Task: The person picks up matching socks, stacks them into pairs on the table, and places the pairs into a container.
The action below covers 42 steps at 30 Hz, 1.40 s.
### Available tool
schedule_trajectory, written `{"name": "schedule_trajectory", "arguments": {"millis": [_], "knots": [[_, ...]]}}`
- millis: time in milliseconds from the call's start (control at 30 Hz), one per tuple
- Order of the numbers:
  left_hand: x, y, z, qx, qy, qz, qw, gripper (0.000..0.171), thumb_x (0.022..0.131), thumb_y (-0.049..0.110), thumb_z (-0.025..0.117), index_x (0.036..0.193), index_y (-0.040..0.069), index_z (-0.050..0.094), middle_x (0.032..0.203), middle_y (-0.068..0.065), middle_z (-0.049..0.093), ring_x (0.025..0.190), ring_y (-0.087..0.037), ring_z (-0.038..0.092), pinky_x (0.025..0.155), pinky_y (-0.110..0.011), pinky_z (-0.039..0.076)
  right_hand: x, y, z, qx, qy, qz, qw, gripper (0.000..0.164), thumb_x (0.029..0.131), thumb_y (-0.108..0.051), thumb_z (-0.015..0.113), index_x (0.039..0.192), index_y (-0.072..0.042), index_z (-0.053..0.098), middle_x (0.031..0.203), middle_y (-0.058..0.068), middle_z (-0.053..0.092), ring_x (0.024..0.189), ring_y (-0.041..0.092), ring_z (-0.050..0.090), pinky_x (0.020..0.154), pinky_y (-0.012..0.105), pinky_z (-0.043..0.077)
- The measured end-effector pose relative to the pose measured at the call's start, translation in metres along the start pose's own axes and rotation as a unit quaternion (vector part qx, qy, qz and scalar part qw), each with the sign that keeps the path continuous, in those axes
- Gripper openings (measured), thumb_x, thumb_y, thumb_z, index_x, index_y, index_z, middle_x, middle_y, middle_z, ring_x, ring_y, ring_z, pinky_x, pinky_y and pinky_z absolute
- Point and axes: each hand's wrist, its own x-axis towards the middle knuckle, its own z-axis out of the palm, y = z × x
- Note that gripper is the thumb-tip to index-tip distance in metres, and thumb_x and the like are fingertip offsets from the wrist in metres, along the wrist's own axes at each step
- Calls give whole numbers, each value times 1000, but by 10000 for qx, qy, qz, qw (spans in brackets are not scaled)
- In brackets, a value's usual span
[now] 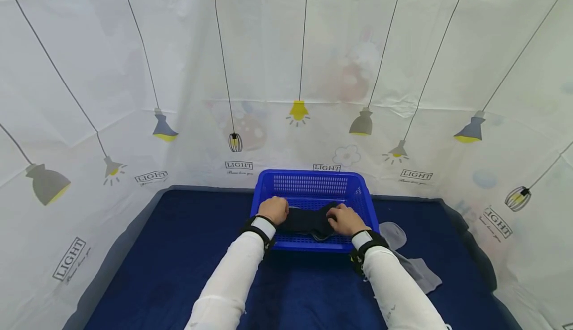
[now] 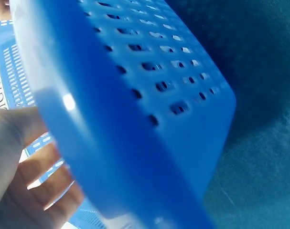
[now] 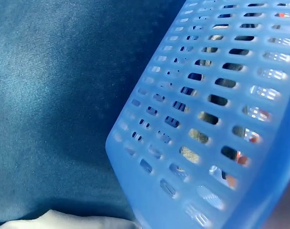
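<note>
A blue plastic basket point(image 1: 313, 246) stands at the back of the table, and both hands reach into it over its front. Inside lies a dark sock point(image 1: 306, 219), stretched sideways between the hands. My left hand point(image 1: 274, 209) is at the sock's left end. In the left wrist view that hand point(image 2: 27, 176) shows slightly spread fingers, their tips hidden behind the basket rim; I cannot tell whether they grip the sock. My right hand point(image 1: 345, 219) pinches the sock's right end with curled fingers. The right wrist view shows mostly the slotted basket wall point(image 3: 207, 100).
Right of the basket, a grey sock point(image 1: 423, 273) lies on the dark blue tablecloth point(image 1: 201, 250), partly behind the right sleeve. Beside it is a paler grey piece point(image 1: 394, 235). A white curtain point(image 1: 277, 46) printed with lamps encloses the table's back and sides.
</note>
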Motion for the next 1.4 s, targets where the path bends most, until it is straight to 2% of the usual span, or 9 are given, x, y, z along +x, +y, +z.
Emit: {"name": "schedule_trajectory", "arguments": {"millis": [100,200,433,600,733,933,1100,1267,1400], "knots": [[-3,0,-1,-6,-391,73,9992,9,81,15,63,85,17,71,90,-1,69,84,-23,64,72,-38,51,-1,-2,0,339,-433,-574,9968,22,89,-13,55,107,-6,66,108,15,63,104,35,55,88,48,43],[-6,0,-2,19,-674,63,9977,13,81,16,63,90,17,72,95,-2,69,89,-22,64,75,-39,50,-2,-4,1,442,-808,-848,9921,25,90,-13,53,110,-5,66,108,13,65,109,34,53,92,48,40],[-9,1,-4,31,-1017,9,9948,16,82,19,64,97,17,71,100,-3,68,92,-23,63,78,-40,50,-4,-6,4,440,-1354,-529,9884,27,91,-16,52,113,-9,66,116,15,61,118,33,48,98,47,37],[-9,1,-2,58,-1138,-21,9935,18,81,22,65,97,17,71,99,-3,68,91,-23,63,77,-40,50,-5,-5,5,360,-1478,-397,9876,27,91,-17,52,113,-10,66,120,15,59,122,34,45,99,49,35],[-8,0,-2,116,-1140,45,9934,18,82,23,65,98,17,70,99,-2,68,90,-22,63,76,-40,50,-4,-5,4,349,-1370,-373,9892,27,90,-17,53,112,-10,66,118,13,61,117,31,50,97,47,38],[-8,2,-8,187,-866,177,9959,16,81,22,64,94,17,70,96,-2,68,88,-22,63,74,-40,50,-4,-6,-2,197,-1202,186,9924,31,90,-27,54,117,-14,63,121,13,57,115,33,51,92,54,39],[-11,4,-13,212,-731,200,9969,23,82,20,62,103,16,68,103,-3,67,97,-23,62,79,-42,49,-4,-9,-9,19,-912,348,9952,35,90,-31,55,120,-14,60,123,15,54,112,37,52,89,57,39],[-15,4,-13,169,-502,323,9981,28,81,19,60,108,15,67,109,-5,65,102,-23,60,82,-43,48,-6,-16,-14,-134,-417,226,9988,35,90,-33,55,119,-15,60,119,14,56,108,35,54,87,57,40],[-19,2,-12,232,-247,480,9983,30,81,18,58,110,15,66,108,-6,63,100,-25,60,80,-43,48,-9,-23,-16,-296,167,-73,9994,32,89,-32,56,115,-13,62,112,13,59,102,35,55,82,56,42]]}}
